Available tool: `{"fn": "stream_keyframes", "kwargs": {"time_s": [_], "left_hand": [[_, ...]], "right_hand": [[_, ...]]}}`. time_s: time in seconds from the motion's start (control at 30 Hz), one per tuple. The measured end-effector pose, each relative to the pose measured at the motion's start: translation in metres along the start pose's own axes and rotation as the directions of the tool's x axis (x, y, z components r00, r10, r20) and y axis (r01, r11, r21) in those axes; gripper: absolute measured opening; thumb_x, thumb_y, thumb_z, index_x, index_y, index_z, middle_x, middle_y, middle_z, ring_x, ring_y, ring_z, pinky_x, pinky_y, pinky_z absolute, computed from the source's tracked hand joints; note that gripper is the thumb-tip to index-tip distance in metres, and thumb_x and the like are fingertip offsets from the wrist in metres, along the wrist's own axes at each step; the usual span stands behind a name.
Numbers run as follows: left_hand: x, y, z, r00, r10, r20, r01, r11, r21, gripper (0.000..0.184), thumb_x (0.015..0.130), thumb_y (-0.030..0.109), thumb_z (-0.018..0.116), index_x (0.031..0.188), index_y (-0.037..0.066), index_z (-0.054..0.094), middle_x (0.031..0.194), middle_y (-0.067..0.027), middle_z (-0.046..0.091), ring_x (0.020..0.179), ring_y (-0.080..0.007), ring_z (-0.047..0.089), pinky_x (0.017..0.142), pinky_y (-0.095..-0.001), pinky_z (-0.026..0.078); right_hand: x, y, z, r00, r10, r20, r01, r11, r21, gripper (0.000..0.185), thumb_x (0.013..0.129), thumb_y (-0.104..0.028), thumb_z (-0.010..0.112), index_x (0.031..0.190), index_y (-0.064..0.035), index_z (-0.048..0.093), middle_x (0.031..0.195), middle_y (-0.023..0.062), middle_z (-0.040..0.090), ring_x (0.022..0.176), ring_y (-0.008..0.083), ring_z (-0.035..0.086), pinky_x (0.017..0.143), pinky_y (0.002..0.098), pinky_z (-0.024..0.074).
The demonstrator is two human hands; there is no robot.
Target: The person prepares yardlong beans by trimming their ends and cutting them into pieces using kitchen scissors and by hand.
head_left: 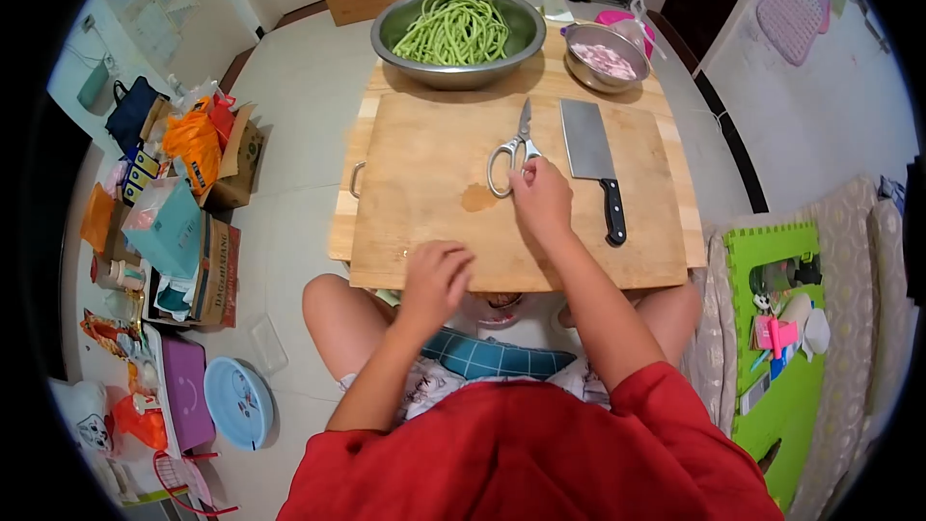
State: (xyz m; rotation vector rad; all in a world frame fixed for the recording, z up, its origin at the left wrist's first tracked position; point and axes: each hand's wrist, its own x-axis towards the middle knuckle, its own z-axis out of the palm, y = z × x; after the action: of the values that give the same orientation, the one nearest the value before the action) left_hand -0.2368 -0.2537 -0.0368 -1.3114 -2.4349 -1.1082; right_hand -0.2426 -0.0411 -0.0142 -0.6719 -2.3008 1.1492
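A pair of kitchen scissors (502,169) lies on the wooden cutting board (424,145), blades pointing away from me. My right hand (542,195) is at the right handle loop, its fingers closed there and partly covering it. Just right of that hand rests a cleaver (586,140) with a black handle. Over the board's front left edge is my left hand (437,278), holding nothing, its fingers loosely bent and somewhat apart. A wet brownish patch (477,197) marks the board left of the scissors.
Behind the board stand a large metal basin (458,75) of long green beans (451,31) and a smaller metal bowl (584,77) with pale pink meat (605,60). A metal handle (357,179) sticks out at the board's left side. My knees flank the table's front.
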Motion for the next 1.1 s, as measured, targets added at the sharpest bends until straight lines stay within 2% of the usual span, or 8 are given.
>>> {"fn": "stream_keyframes", "kwargs": {"time_s": [0.07, 0.2, 0.37, 0.53, 0.6, 0.7, 0.9, 1.1], "left_hand": [[0.010, 0.005, 0.004, 1.000, -0.018, -0.009, 0.017, 0.997, -0.078, 0.023, 0.074, 0.005, 0.064, 0.098, 0.005, 0.062, 0.097, -0.0113, 0.059, 0.095, -0.0316, 0.053, 0.085, -0.0386, 0.042], [0.046, -0.012, -0.002, 0.988, -0.148, -0.050, 0.141, 0.982, -0.126, 0.021, 0.079, 0.006, 0.061, 0.100, 0.003, 0.062, 0.092, -0.0090, 0.062, 0.089, -0.0250, 0.058, 0.080, -0.0337, 0.046], [0.114, -0.045, 0.007, 0.868, -0.495, 0.043, 0.399, 0.644, -0.653, 0.025, 0.086, 0.008, 0.056, 0.109, 0.000, 0.060, 0.097, -0.0059, 0.062, 0.088, -0.0101, 0.057, 0.076, -0.0234, 0.046], [0.167, -0.051, 0.019, 0.800, -0.584, 0.137, 0.489, 0.503, -0.712, 0.035, 0.085, 0.011, 0.059, 0.118, 0.001, 0.053, 0.105, -0.0072, 0.059, 0.092, -0.0132, 0.056, 0.073, -0.0232, 0.045], [0.199, -0.066, 0.025, 0.710, -0.646, 0.280, 0.463, 0.129, -0.877, 0.046, 0.085, 0.020, 0.064, 0.122, 0.000, 0.045, 0.111, -0.0128, 0.053, 0.100, -0.0220, 0.054, 0.077, -0.0308, 0.050], [0.249, -0.090, 0.033, 0.563, -0.752, 0.344, 0.379, -0.135, -0.916, 0.059, 0.086, 0.027, 0.063, 0.130, -0.001, 0.035, 0.123, -0.0198, 0.043, 0.103, -0.0324, 0.051, 0.083, -0.0423, 0.053], [0.297, -0.119, 0.052, 0.484, -0.819, 0.308, 0.296, -0.178, -0.938, 0.043, 0.083, 0.020, 0.067, 0.113, -0.002, 0.047, 0.112, -0.0215, 0.051, 0.097, -0.0360, 0.054, 0.084, -0.0508, 0.052], [0.319, -0.133, 0.033, 0.490, -0.842, 0.226, 0.281, -0.093, -0.955, 0.024, 0.082, 0.011, 0.054, 0.091, -0.011, 0.048, 0.094, -0.0236, 0.056, 0.083, -0.0426, 0.059, 0.074, -0.0492, 0.057]], "right_hand": [[0.011, -0.010, 0.013, 0.998, 0.043, -0.039, -0.055, 0.921, -0.385, 0.040, 0.077, -0.026, 0.068, 0.100, 0.0019, 0.051, 0.090, 0.0176, 0.063, 0.085, 0.0357, 0.061, 0.075, 0.0426, 0.0491], [0.023, -0.019, 0.011, 0.963, 0.255, 0.091, -0.191, 0.879, -0.437, 0.050, 0.072, -0.021, 0.069, 0.106, 0.0026, 0.041, 0.095, 0.0220, 0.061, 0.090, 0.0381, 0.060, 0.078, 0.0439, 0.0488], [0.001, -0.018, -0.019, 0.930, 0.327, 0.167, -0.230, 0.873, -0.430, 0.053, 0.067, -0.018, 0.069, 0.105, 0.0018, 0.039, 0.096, 0.0236, 0.061, 0.089, 0.0391, 0.061, 0.077, 0.0444, 0.0493], [-0.004, 0.002, -0.038, 0.931, 0.304, 0.200, -0.192, 0.877, -0.441, 0.042, 0.064, -0.017, 0.070, 0.096, 0.0012, 0.049, 0.093, 0.0222, 0.063, 0.087, 0.0385, 0.062, 0.074, 0.0447, 0.0500], [-0.003, 0.005, -0.048, 0.933, 0.294, 0.207, -0.182, 0.883, -0.434, 0.037, 0.066, -0.018, 0.070, 0.092, -0.0001, 0.052, 0.091, 0.0207, 0.063, 0.086, 0.0376, 0.062, 0.073, 0.0446, 0.0497], [-0.007, 0.019, -0.054, 0.945, 0.239, 0.222, -0.148, 0.920, -0.362, 0.030, 0.070, -0.020, 0.070, 0.089, -0.0025, 0.055, 0.088, 0.0180, 0.063, 0.085, 0.0365, 0.061, 0.071, 0.0448, 0.0489], [-0.016, 0.037, -0.040, 0.996, 0.024, 0.082, 0.008, 0.932, -0.362, 0.033, 0.070, -0.024, 0.071, 0.089, -0.0028, 0.056, 0.079, 0.0123, 0.062, 0.071, 0.0320, 0.061, 0.063, 0.0412, 0.0477], [-0.005, 0.036, -0.050, 0.978, 0.148, 0.148, -0.068, 0.894, -0.444, 0.030, 0.066, -0.022, 0.066, 0.083, -0.0002, 0.055, 0.076, 0.0169, 0.063, 0.069, 0.0352, 0.063, 0.061, 0.0434, 0.0513]]}}
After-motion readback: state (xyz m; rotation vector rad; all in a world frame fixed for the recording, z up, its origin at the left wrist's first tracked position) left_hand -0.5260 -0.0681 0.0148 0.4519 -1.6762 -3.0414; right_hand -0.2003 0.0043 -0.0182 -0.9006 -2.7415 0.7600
